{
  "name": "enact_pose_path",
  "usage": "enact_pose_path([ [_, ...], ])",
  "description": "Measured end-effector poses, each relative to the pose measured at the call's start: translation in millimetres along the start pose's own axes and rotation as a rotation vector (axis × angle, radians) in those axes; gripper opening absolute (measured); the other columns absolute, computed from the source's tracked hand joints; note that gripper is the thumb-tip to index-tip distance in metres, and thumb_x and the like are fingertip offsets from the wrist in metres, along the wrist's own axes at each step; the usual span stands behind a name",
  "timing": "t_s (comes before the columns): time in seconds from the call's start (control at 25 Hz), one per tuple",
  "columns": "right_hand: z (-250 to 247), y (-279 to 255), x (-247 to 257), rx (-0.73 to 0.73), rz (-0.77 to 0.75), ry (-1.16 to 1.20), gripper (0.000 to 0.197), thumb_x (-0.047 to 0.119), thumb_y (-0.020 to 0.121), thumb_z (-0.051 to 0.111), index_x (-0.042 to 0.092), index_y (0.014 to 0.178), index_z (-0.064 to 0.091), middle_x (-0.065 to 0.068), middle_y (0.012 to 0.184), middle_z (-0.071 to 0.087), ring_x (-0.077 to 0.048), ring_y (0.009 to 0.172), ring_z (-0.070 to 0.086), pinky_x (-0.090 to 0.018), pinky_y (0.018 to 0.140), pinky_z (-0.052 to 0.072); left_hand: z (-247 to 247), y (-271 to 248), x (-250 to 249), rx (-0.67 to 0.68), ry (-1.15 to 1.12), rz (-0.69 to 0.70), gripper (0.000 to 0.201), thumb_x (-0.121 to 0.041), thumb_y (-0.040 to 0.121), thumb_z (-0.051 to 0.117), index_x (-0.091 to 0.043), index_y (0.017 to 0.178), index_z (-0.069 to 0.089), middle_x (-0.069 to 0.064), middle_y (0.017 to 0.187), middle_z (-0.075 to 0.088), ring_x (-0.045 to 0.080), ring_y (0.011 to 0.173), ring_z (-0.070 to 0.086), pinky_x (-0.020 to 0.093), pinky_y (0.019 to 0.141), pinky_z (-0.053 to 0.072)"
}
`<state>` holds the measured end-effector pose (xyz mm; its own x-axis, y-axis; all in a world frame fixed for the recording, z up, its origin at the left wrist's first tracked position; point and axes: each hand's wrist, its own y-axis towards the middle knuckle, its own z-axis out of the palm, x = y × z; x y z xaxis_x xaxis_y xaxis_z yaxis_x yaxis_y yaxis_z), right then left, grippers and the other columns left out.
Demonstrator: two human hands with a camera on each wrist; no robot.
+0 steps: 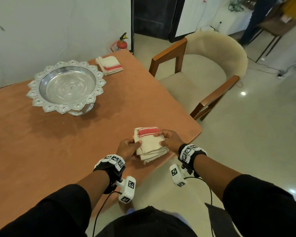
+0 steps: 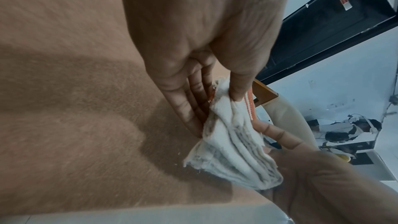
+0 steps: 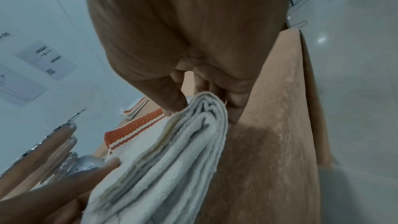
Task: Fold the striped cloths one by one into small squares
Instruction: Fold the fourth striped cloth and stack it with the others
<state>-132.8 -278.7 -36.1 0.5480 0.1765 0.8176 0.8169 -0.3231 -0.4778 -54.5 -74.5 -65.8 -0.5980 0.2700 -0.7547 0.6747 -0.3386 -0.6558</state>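
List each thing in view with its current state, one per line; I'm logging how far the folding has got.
Cloth in hands: folded into a thick layered square, held at the table's near edge.
Far cloth: folded, lying on the table, untouched.
Silver bowl: upright, empty.
Left hand: pinches the cloth's left side.
Right hand: grips its right side.
Chair: unoccupied.
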Motion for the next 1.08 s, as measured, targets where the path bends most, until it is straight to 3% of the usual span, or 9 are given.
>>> enact_pose_path([
  [0.08,-8,5,-1,-0.051,0.0,-0.018,0.046,-0.019,0.078,0.06,0.019,0.101,0.07,-0.005,0.102,0.069,-0.021,0.089,0.065,-0.032,0.076,0.055,10,10,-2,0.007,0.023,-0.018,0.014,-0.017,0.097,0.071,-0.004,0.102,0.07,0.014,0.084,0.075,0.021,0.062,0.072,0.032,0.047,0.057],
  [0.16,-16,10,-4,-0.094,0.023,-0.03,0.047,-0.015,0.077,0.061,0.021,0.108,0.061,-0.006,0.111,0.066,-0.021,0.098,0.063,-0.037,0.08,0.057,21,19,0,-0.014,0.083,-0.023,0.011,-0.021,0.095,0.073,-0.01,0.095,0.071,0.011,0.083,0.076,0.021,0.064,0.072,0.024,0.044,0.05],
  [0.24,-25,16,-11,-0.121,0.05,-0.044,0.055,-0.007,0.075,0.066,0.026,0.117,0.05,-0.005,0.117,0.062,-0.021,0.109,0.06,-0.044,0.088,0.059,32,29,6,-0.026,0.119,-0.023,0.011,-0.026,0.092,0.077,-0.016,0.091,0.073,0.011,0.089,0.079,0.028,0.077,0.074,0.027,0.051,0.053],
  [0.36,-44,34,-24,-0.128,0.07,-0.066,0.063,0.0,0.071,0.07,0.028,0.123,0.049,-0.002,0.121,0.063,-0.02,0.115,0.06,-0.048,0.094,0.057,55,39,7,-0.044,0.067,-0.057,0.009,-0.026,0.088,0.081,-0.018,0.091,0.076,0.012,0.093,0.08,0.031,0.086,0.077,0.046,0.072,0.064],
  [0.52,-71,47,-27,-0.069,0.033,-0.151,0.057,-0.007,0.076,0.065,0.021,0.125,0.056,0.001,0.12,0.064,-0.018,0.115,0.06,-0.033,0.093,0.054,88,40,10,-0.128,-0.046,-0.113,0.009,-0.017,0.088,0.081,-0.013,0.093,0.075,0.015,0.095,0.079,0.034,0.087,0.077,0.057,0.076,0.063],
  [0.6,-82,52,-28,-0.016,-0.014,-0.209,0.058,-0.008,0.079,0.063,0.017,0.131,0.056,0.001,0.118,0.062,-0.017,0.112,0.059,-0.023,0.088,0.049,100,40,12,-0.179,-0.079,-0.126,0.009,-0.014,0.089,0.08,-0.01,0.094,0.074,0.017,0.094,0.078,0.036,0.084,0.077,0.058,0.074,0.063],
  [0.76,-101,63,-30,0.066,-0.122,-0.281,0.063,-0.006,0.082,0.059,0.021,0.138,0.054,0.007,0.12,0.061,-0.011,0.113,0.057,-0.023,0.094,0.045,120,35,7,-0.227,-0.118,-0.138,0.012,-0.013,0.087,0.081,-0.009,0.095,0.073,0.015,0.095,0.079,0.035,0.087,0.077,0.057,0.078,0.063],
  [0.88,-113,72,-35,0.095,-0.164,-0.329,0.065,-0.002,0.083,0.059,0.027,0.141,0.051,0.008,0.123,0.062,-0.013,0.113,0.058,-0.027,0.098,0.047,128,46,9,-0.287,-0.061,-0.087,0.023,-0.031,0.072,0.088,-0.018,0.088,0.077,0.004,0.089,0.08,0.028,0.085,0.078,0.054,0.081,0.063],
  [1.08,-121,80,-49,0.126,-0.218,-0.487,0.073,0.011,0.08,0.067,0.028,0.147,0.043,0.0,0.137,0.058,-0.021,0.122,0.056,-0.041,0.107,0.047,140,43,-1,-0.431,0.18,0.004,0.026,-0.036,0.077,0.085,-0.027,0.095,0.069,-0.007,0.088,0.075,0.019,0.084,0.074,0.04,0.081,0.062],
])
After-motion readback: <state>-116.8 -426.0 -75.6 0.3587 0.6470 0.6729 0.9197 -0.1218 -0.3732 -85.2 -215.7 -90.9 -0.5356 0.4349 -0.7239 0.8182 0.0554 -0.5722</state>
